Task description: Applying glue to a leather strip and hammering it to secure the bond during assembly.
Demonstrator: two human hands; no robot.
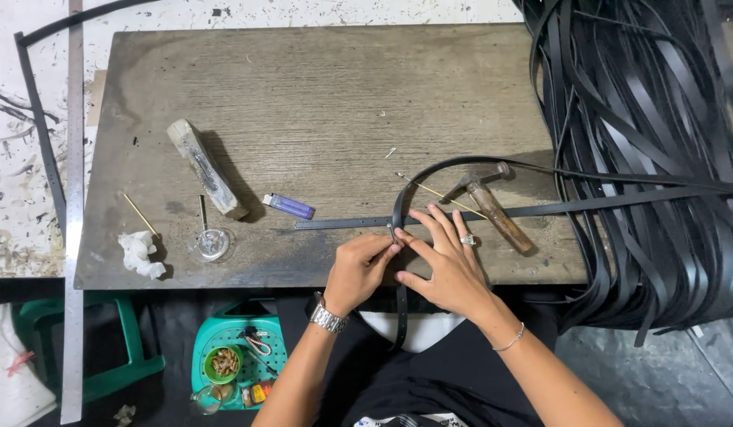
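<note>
My left hand [357, 269] pinches a black leather strap [399, 204] at the near edge of the grey work board [319, 103], fingertips closed on a small metal piece at the strap. My right hand [447, 265] lies flat beside it, fingers spread, pressing the same strap down. The strap curves up in a loop and trails right toward the pile. A hammer [493, 207] with a wooden handle lies just beyond my right hand. A thin stick [445, 196] rests under the loop.
A big pile of black straps [651, 150] fills the right side. On the board lie a purple lighter [289, 206], a metal ruler [342, 224], a worn block [205, 168], a small glass dish [213, 242] and crumpled white cloth [141, 253]. A green stool [236, 360] stands below.
</note>
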